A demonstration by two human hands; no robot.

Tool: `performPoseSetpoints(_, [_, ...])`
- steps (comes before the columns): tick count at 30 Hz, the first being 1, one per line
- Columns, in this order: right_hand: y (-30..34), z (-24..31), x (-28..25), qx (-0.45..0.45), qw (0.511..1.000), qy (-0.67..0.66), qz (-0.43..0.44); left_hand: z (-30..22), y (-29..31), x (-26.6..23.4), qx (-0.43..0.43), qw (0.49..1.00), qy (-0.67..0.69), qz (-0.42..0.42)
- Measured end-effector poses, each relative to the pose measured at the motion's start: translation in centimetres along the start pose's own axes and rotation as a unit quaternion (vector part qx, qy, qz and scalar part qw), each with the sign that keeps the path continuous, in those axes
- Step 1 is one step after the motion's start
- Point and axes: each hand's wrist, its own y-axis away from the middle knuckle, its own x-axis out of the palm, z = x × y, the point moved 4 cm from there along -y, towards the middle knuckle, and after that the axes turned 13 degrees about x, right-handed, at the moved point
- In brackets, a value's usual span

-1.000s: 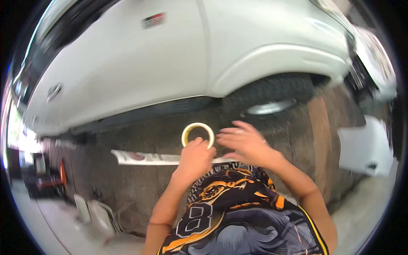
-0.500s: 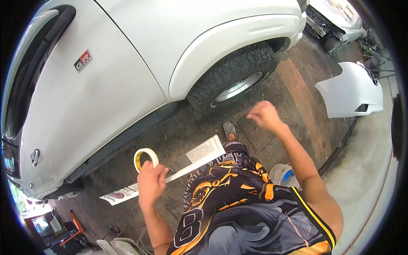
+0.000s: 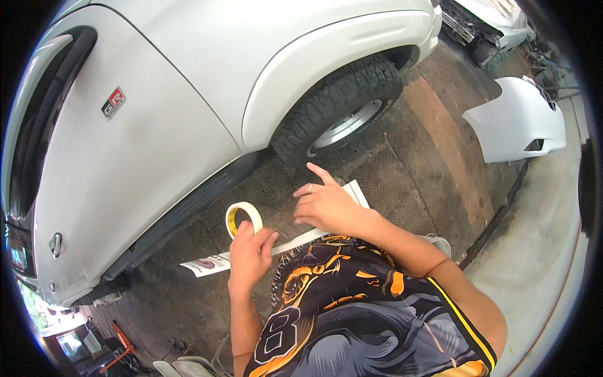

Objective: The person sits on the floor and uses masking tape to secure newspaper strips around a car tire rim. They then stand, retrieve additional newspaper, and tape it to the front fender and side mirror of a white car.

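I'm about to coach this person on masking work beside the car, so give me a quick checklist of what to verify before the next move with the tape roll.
1. Tape roll gripped in the left hand: ok, fingers wrap its lower edge.
2. Right hand free: ok, it is open and holds nothing, hovering beside the roll.
3. Loose tape end found: cannot tell, no free strip shows between the hands.
4. Long paper strip within reach: ok, it lies on the floor mat just beyond the hands.
5. White car body close enough: ok, the sill and tyre are directly ahead.
6. Detached white panel out of the way: ok, it lies well to the right.
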Motion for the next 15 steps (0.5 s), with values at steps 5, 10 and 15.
performPoseSetpoints(5, [0.5,-1.6,-3.5,-0.009,0.999,0.025,0.019,1.9,3.1,0.1,0.014,1.000,0.011,-0.017])
performPoseSetpoints(10, [2.4,-5.3,-10.1,0.063,0.989,0.132,0.020,9.5,11.4,-1.1,-0.087,0.995,-0.050,-0.018])
performPoseSetpoints(15, [3.0,-4.9,-9.9,0.071,0.980,0.187,-0.004,12.2,15.6,-4.2,-0.333,0.925,-0.182,-0.010])
